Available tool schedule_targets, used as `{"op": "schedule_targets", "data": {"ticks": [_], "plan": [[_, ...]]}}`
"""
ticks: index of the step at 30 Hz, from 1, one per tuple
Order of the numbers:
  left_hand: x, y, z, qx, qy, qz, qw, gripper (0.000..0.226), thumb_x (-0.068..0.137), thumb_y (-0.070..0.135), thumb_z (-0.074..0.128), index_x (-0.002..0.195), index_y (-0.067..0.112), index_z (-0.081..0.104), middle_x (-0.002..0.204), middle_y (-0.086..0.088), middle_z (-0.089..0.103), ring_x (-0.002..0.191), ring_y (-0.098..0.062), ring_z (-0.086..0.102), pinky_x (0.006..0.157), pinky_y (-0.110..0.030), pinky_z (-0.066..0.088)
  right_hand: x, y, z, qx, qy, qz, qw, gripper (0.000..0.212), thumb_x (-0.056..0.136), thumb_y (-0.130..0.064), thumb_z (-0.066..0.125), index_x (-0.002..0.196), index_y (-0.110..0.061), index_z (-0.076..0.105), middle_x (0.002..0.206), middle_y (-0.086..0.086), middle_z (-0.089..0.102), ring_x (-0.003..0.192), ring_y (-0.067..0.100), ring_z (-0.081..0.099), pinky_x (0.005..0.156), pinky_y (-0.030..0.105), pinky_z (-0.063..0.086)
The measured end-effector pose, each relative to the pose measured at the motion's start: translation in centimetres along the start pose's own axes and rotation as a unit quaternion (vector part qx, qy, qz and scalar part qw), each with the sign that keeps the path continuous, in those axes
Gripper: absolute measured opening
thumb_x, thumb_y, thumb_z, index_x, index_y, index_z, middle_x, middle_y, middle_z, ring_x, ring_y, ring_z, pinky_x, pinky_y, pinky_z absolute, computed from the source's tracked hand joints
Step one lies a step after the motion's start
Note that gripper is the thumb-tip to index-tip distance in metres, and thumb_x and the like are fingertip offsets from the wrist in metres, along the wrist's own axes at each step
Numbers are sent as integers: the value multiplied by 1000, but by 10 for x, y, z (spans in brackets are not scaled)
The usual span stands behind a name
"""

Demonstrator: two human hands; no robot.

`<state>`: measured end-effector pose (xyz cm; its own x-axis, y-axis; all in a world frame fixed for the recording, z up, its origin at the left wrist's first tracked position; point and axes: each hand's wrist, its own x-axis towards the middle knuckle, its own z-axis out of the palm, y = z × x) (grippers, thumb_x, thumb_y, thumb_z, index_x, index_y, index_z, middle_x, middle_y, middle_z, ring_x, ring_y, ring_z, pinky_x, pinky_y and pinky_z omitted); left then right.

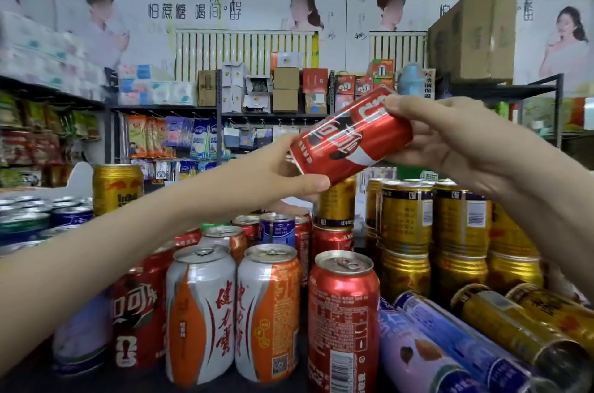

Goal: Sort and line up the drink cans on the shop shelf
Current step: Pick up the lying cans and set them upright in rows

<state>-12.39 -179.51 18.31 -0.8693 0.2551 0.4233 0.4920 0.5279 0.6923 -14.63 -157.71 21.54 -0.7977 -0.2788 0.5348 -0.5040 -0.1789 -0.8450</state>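
hands: my left hand [278, 169] grips the low end, my right hand [450, 142] pinches the high end | thing: red aluminium cola can [350, 135], between both hands, above the standing drink cans [266, 312] | axis: tilted, rising rightward | nearer: neither

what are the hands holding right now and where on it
A red cola can, tilted in the air. The left hand grips its lower-left end and the right hand holds its upper-right end.
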Motion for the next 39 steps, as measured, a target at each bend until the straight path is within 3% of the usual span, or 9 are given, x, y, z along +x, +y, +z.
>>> {"op": "schedule_targets", "data": {"ticks": [6, 8, 14, 18, 21, 27, 29, 33, 39], "plan": [[-9, 9, -4, -198, 107, 70, 972, 56, 66, 24, 67, 119, 11, 53, 113, -8, 65, 98, -19, 68, 76, -26, 57, -1, 11, 1, 98, -57, 44, 993, 38, 74, -22, 64, 109, -7, 56, 109, 19, 69, 96, 27, 69, 80, 38, 57], [-7, 16, -8, -206, 139, 78, 965, 57, 64, 25, 68, 116, 9, 55, 112, -10, 65, 98, -20, 68, 75, -27, 57, 0, 15, 1, 78, -78, 52, 993, 33, 79, -24, 63, 108, -10, 58, 108, 17, 70, 99, 28, 68, 85, 39, 56], [-3, 32, -13, 8, 160, 60, 985, 50, 74, 23, 73, 120, 18, 55, 106, 4, 63, 86, -7, 65, 61, -13, 52, -2, 25, -6, -191, -74, -7, 979, 36, 82, -25, 69, 116, -15, 62, 109, 1, 70, 102, 12, 66, 95, 35, 51], [6, 25, -2, 127, 136, 10, 983, 57, 71, 31, 78, 121, 21, 51, 112, 3, 60, 93, -12, 63, 75, -25, 57, -10, 33, -6, -354, -50, -50, 933, 38, 84, -32, 68, 120, -23, 61, 112, -9, 63, 103, 6, 59, 93, 30, 48], [10, 18, 7, 173, 115, -20, 978, 57, 70, 36, 78, 117, 22, 49, 111, 3, 60, 93, -13, 62, 80, -34, 57, -16, 37, -10, -384, -37, -72, 920, 34, 87, -29, 65, 120, -23, 61, 111, -9, 63, 101, 5, 59, 92, 29, 47], [18, 10, 23, 250, 43, -56, 966, 46, 74, 39, 75, 111, 18, 57, 100, 2, 62, 82, -9, 61, 63, -21, 54, -26, 40, -21, -465, 18, -126, 876, 26, 92, -20, 58, 117, -22, 62, 109, -6, 63, 100, 8, 59, 83, 20, 46], [22, 5, 28, 243, 21, -80, 966, 44, 74, 37, 76, 108, 13, 61, 97, -1, 65, 82, -10, 63, 66, -24, 57, -27, 41, -23, -474, 20, -130, 871, 26, 92, -20, 58, 117, -20, 62, 108, -6, 63, 99, 7, 58, 77, 14, 44], [30, -5, 36, 264, -18, -117, 957, 45, 72, 36, 78, 104, 7, 66, 98, -5, 68, 87, -16, 66, 71, -29, 59, -30, 49, -27, -503, 10, -131, 854, 26, 91, -21, 58, 116, -19, 63, 108, -6, 63, 99, 8, 57, 85, 20, 43], [36, -14, 45, 324, -78, -137, 933, 45, 80, 41, 69, 105, 4, 70, 112, -9, 67, 97, -21, 63, 79, -29, 53, -27, 56, -37, -553, 48, -163, 815, 31, 92, -17, 56, 123, -16, 58, 112, 0, 60, 92, 10, 53, 76, 17, 35]]}}
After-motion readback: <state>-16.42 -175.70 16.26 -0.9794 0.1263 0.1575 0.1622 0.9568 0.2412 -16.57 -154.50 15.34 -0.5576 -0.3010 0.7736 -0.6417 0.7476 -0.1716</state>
